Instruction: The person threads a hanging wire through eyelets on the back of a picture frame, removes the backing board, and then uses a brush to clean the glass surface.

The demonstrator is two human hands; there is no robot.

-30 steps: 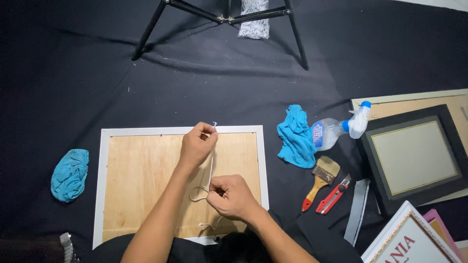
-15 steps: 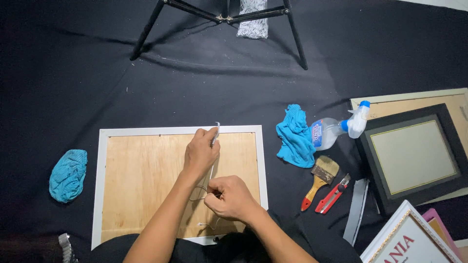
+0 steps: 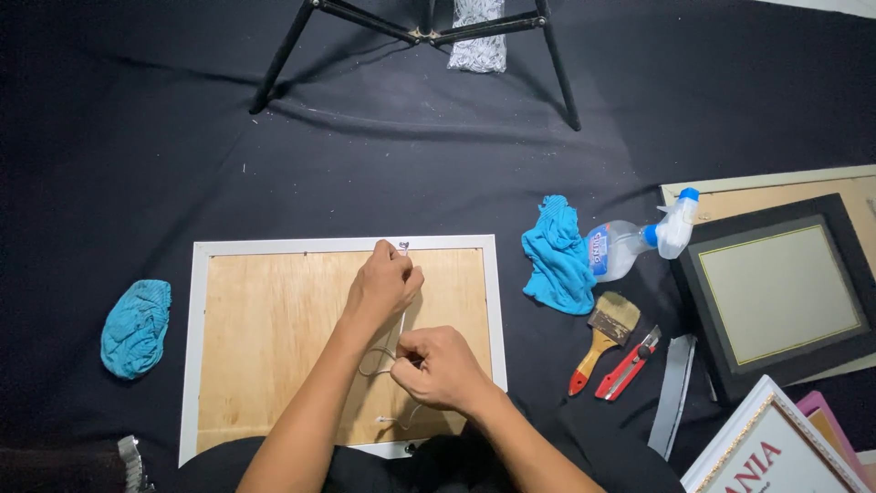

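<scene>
a white picture frame (image 3: 194, 347) is laid face down on the black cloth (image 3: 137, 137), its plywood backing turned up. a black frame (image 3: 776, 292) is seen well to the right. between the two frames lie a blue rag (image 3: 557, 260), a spray bottle (image 3: 634, 242), a paintbrush (image 3: 604, 338) and a red cutter (image 3: 628, 363). the left hand (image 3: 381, 285) is closed on a thin wire (image 3: 401, 321) near the frame's top edge. the right hand (image 3: 440, 367) is pinched shut on the same wire lower down, over the backing.
</scene>
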